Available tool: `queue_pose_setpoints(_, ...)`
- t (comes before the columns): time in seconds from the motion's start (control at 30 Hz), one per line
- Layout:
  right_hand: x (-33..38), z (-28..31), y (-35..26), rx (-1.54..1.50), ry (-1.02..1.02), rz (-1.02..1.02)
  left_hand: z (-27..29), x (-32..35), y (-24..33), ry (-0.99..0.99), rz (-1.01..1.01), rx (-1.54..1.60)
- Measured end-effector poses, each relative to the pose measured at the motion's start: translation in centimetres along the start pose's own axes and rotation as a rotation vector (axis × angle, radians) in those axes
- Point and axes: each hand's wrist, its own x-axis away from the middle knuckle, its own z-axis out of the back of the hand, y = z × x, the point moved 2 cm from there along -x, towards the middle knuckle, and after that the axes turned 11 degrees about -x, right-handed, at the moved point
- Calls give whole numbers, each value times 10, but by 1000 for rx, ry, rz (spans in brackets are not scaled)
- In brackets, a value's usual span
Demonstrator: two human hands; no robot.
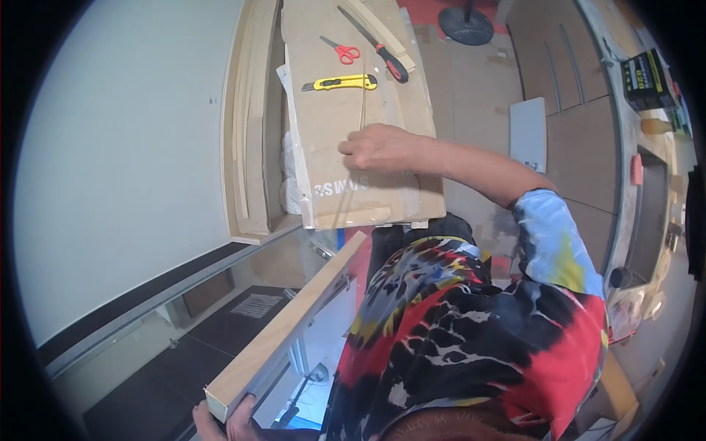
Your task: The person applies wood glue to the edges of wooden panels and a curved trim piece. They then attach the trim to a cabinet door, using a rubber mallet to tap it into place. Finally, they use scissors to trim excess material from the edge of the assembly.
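Note:
My left hand [240, 422], low in the picture, has its fingers wrapped round the near end of a long pale wooden board [283, 317]. The board slants away towards a cardboard box [401, 158]. Over the box my right hand [379, 148] is closed in a pinch on a thin brown strip [363, 99]; whether it is cord or wood I cannot tell. Beyond that hand lie a yellow utility knife [342, 83] with its blade out, red-handled scissors [344, 51] and a handsaw [382, 50] with a black and red handle.
Wooden strips [382, 29] lie under the saw. Left of the box, long boards stand in a wooden frame [254, 117] beside a pale wall panel [125, 147]. To the right are cabinets [566, 95] and a counter with a sink [649, 220]. A round black base [466, 28] stands on the floor.

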Motion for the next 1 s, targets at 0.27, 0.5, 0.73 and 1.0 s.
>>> queue_pose_setpoints(0.27, 54, 188, -35, 346, 1182, 156, -18, -76, 6, 305, -526, 84)
queue_pose_setpoints(0.5, 164, 170, -56, -728, 1214, -711, -88, -161, 57, 331, -921, 213)
queue_pose_setpoints(0.73, 209, 57, -89, -1314, 1441, -685, -122, -201, 172, 357, -1008, 321)
queue_pose_setpoints(1.0, 230, 30, -97, -1326, 1643, -614, -184, -219, 286, 355, -1020, 419)
